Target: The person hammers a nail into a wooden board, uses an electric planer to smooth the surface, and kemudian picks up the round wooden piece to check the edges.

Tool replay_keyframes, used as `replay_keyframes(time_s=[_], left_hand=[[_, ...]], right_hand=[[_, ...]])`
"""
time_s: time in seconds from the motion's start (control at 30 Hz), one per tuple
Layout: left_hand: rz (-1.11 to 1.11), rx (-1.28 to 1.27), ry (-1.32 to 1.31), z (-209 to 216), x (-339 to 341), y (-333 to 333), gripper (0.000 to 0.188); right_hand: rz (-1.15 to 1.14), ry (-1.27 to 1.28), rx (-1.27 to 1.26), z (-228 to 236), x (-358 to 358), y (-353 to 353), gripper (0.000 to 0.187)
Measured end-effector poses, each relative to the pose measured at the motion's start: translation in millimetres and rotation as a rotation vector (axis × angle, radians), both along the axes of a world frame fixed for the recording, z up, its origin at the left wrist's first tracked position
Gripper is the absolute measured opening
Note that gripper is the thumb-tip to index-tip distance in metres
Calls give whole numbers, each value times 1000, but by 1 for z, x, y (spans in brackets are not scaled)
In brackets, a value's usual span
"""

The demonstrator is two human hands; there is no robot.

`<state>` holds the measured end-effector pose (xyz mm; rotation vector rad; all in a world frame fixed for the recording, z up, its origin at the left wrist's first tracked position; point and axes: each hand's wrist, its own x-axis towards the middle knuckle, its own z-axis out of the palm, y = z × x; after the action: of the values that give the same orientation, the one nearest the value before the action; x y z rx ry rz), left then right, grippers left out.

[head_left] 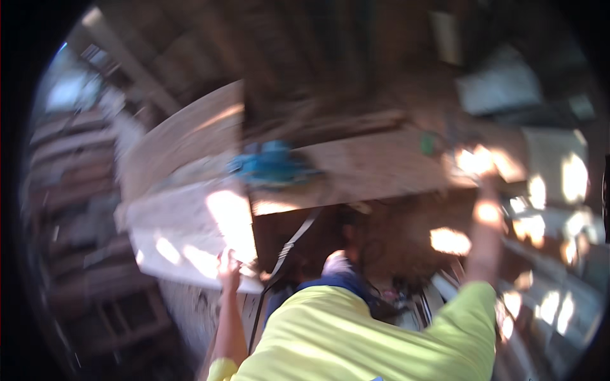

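My left hand (pixel 229 269) is at the near edge of a large pale board (pixel 171 222), close to its right corner. Blur hides whether its fingers grip the board or only touch it. My right arm reaches far to the right, and my right hand (pixel 483 166) is over the right end of a long wooden plank bench (pixel 375 155). Glaring sunlight and motion smear its fingers, so what it touches is unclear. A blue power tool (pixel 273 166) rests on the bench's left part, beside the pale board. A small green thing (pixel 429 143) lies left of my right hand.
A curved, upright-looking brown panel (pixel 190 136) stands behind the pale board. A grey strap or cord (pixel 292 244) hangs below the bench near my legs. Stacked timber (pixel 70 184) is at the left. Sunlit boards (pixel 553 273) lie at the right, and a pale sheet (pixel 499 86) is at the back right.
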<state>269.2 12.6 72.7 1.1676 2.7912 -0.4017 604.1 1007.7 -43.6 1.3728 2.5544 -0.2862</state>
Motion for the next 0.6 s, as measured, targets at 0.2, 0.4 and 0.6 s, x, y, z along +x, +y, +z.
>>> replay_keyframes(time_s=[0.2,0.4,0.6], left_hand=[[816,100,-223,46,20,29,73],[1028,61,-253,51,93,-18,72],[1017,160,-314,13,60,3,68]], right_hand=[[-69,-123,-9,-18,24,17,40],[60,-98,4,15,-23,-9,46],[200,60,85,-1,52,55,55]])
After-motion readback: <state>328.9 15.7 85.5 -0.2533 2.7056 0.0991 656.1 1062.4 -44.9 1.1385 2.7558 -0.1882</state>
